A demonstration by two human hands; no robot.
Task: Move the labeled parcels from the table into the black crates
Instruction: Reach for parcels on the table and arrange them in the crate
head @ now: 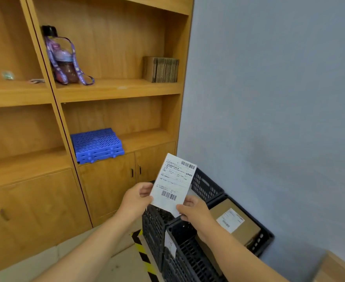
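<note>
A white labeled parcel (174, 183) with barcodes is held upright above the black crates. My left hand (136, 197) pinches its lower left edge, and my right hand (194, 209) pinches its bottom right corner. Below them stand two black crates side by side: the far crate (205, 185) against the wall and the near crate (185, 251). A brown cardboard parcel (235, 222) with a white label lies inside the near crate, right of my right wrist. The far crate's inside is hidden behind the held parcel.
A wooden shelf unit (114, 90) fills the left, holding a purple bottle (62, 58), a stack of cardboard (161, 69) and blue plastic panels (96, 144). A blue-grey wall (269, 98) stands right. Yellow-black floor tape (143, 255) runs beside the crates.
</note>
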